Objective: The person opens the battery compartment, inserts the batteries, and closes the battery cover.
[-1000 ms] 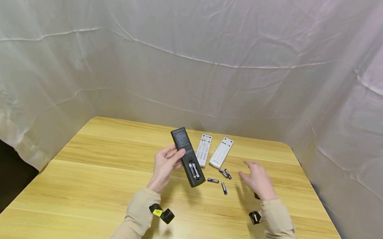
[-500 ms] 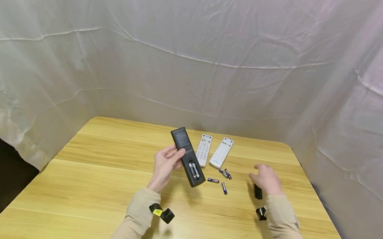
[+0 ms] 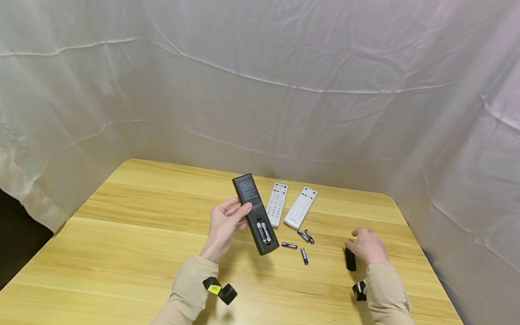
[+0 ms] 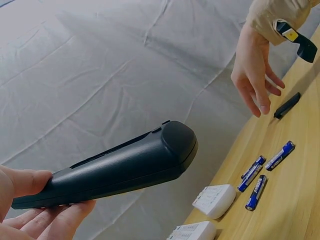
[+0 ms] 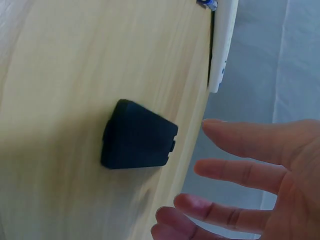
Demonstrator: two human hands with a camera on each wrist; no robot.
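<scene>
In the head view my left hand (image 3: 222, 226) grips a black remote control (image 3: 252, 207), thumb on its back and fingers beneath. Its back faces up, and two batteries (image 3: 263, 231) sit in the uncovered compartment. The left wrist view shows this remote control (image 4: 130, 165) from the side, raised off the table. My right hand (image 3: 369, 246) hovers over a black battery cover (image 3: 350, 260) on the table at the right. In the right wrist view, the cover (image 5: 139, 139) lies in front of the spread fingers (image 5: 240, 175), apart from them.
Two white remote controls, one left (image 3: 277, 203) and one right (image 3: 301, 207), lie buttons up toward the table's back. Several loose blue batteries (image 3: 289, 245) lie in front of them. Pale curtains (image 3: 263, 108) hang behind the wooden table (image 3: 125, 253).
My right hand has moved right, away from the loose batteries to over the battery cover, which now shows more fully. My left hand and the black remote control have hardly moved.
</scene>
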